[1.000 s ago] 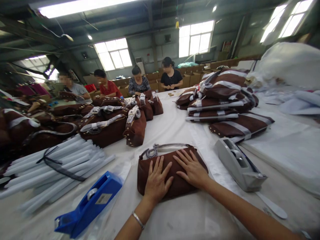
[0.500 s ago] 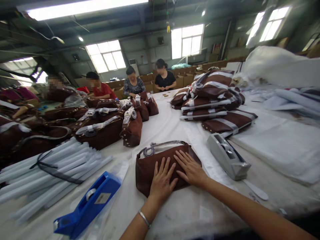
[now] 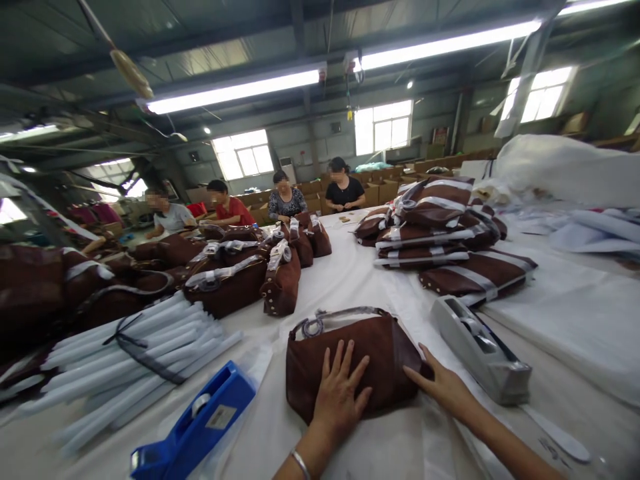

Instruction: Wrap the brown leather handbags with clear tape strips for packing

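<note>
A brown handbag (image 3: pixel 385 353) lies on the white-covered table in front of me, its wrapped strap (image 3: pixel 345 312) along the top edge. My left hand (image 3: pixel 343 390) rests flat on the bag's front panel, fingers spread. At the bag's right end is my right hand (image 3: pixel 445 387), thumb and forefinger stretched apart against the corner; its other fingers are partly hidden. Left of the bag stands a blue tape dispenser (image 3: pixel 200 423). A grey tape dispenser (image 3: pixel 483 353) is just beyond my right hand.
Bundled white foam tubes (image 3: pixel 150 353) lie at left, beside finished-looking brown bags (image 3: pixel 225 280). More wrapped bags (image 3: pixel 440 233) are piled at back right, near white sheets (image 3: pixel 575 313). A white plastic strip (image 3: pixel 560 433) lies front right. Several people sit across the table.
My right hand has slid from the bag's front panel to its right end. The left hand stays flat on the bag. The view has tilted upward.
</note>
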Tool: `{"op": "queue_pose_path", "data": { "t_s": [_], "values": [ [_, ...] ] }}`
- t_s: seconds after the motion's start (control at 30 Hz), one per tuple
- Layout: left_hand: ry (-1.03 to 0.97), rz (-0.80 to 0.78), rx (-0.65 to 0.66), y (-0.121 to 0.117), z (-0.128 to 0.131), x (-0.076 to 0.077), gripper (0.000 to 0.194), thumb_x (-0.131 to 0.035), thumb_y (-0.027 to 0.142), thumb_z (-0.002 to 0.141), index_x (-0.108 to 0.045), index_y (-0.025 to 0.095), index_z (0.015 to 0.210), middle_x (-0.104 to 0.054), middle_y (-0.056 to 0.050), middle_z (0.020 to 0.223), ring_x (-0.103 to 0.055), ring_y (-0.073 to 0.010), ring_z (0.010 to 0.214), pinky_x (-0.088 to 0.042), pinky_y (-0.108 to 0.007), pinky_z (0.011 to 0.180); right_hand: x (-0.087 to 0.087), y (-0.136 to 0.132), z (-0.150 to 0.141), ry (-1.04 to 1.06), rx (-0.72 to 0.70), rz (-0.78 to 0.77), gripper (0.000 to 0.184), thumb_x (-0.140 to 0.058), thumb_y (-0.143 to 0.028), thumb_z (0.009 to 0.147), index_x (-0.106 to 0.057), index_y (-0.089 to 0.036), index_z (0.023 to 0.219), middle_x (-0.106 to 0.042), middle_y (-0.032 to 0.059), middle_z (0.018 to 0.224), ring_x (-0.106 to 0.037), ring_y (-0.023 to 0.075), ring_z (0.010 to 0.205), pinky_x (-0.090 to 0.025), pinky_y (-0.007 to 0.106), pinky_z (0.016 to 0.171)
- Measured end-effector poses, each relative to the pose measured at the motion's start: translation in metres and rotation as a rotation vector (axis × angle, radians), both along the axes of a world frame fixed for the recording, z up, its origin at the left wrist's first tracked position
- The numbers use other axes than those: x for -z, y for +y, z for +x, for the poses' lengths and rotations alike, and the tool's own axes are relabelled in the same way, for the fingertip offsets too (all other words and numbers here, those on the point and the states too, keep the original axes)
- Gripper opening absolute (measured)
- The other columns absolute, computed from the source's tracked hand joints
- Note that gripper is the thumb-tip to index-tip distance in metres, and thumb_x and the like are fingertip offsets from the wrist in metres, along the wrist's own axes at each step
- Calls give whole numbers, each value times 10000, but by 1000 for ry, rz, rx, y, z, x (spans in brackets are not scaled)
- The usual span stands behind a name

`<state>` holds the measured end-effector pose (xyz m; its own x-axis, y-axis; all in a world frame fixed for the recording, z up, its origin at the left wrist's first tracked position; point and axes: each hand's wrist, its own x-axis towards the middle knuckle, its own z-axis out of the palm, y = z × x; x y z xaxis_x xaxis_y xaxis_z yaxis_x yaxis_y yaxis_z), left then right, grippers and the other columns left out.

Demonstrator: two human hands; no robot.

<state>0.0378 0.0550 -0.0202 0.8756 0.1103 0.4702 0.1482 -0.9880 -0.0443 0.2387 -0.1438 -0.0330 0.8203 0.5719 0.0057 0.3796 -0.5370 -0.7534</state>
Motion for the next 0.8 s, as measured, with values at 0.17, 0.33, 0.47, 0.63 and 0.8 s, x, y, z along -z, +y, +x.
{"op": "queue_pose_path", "data": {
  "t_s": [0.17,0.33,0.47,0.63,0.8],
  "values": [
    [2,-41,-8,4,-2,-3,678,-551,465,948,-251,367,1548,-104,-42,1665,-194,-324,1510,-284,-604,1174,-30,14,0,225,-137,84,810,-643,-598,739,-493,-176,1413,-699,105,1232,-645,328,1159,-499,447,1025],
    [11,-102,-26,4,-14,-10,645,-527,531,949,-295,381,1531,-109,-28,1665,-167,-316,1517,-230,-588,1196,-41,17,-10,2,-170,62,727,-581,-560,792,-509,-172,1403,-629,155,1324,-584,372,1234,-503,513,1019],
    [9,-146,-15,2,-18,-15,617,-463,568,966,-305,373,1530,-111,-29,1664,-139,-303,1524,-208,-569,1203,-71,57,-15,-603,-186,110,652,-513,-477,861,-493,-166,1434,-404,179,1532,-393,414,1395,-358,596,1128],
    [-3,-173,-2,6,-15,-10,605,-429,556,978,-364,289,1517,-228,-59,1635,-215,-289,1505,-245,-536,1202,-103,198,-87,-529,-924,222,408,-453,-353,976,-579,-263,1353,-634,83,1322,-592,254,1219,-483,402,1048],
    [39,-217,60,3,-14,4,622,-497,482,968,-366,216,1516,-286,-116,1613,-298,-328,1460,-327,-506,1167,-77,361,-175,-560,-1170,75,442,-573,-295,929,-573,-207,1362,-562,116,1427,-522,249,1311,-429,392,1094]
  ]
}}
